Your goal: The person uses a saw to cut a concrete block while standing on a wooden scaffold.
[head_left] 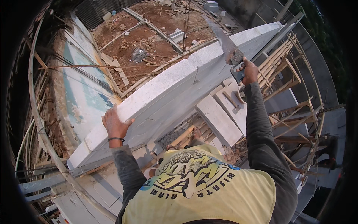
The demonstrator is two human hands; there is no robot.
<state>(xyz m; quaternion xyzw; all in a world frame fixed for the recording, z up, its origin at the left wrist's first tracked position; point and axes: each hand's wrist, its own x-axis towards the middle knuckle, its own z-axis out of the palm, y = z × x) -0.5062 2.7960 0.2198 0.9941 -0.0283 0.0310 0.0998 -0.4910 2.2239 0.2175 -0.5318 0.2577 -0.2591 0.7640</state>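
Observation:
A long wall of white lightweight blocks (160,84) runs diagonally in front of me, its top rough and pale. On its near-left stretch lies my left hand (116,121), fingers over the far edge and thumb spread, holding no tool. My right hand (249,71) is closed around the grey handle of a handsaw (223,37). The saw's wide blade points up and away, over the wall's top edge on the right. Whether its teeth touch the block cannot be made out.
Loose white blocks (220,119) lie on the platform below, with a wooden-handled tool (232,100) on them and a bucket (241,93) beside. Bamboo scaffolding (294,82) stands at right. A bamboo pole (35,93) curves along the left. Beyond the wall lies reddish earth (130,35) with concrete beams and upright rebar.

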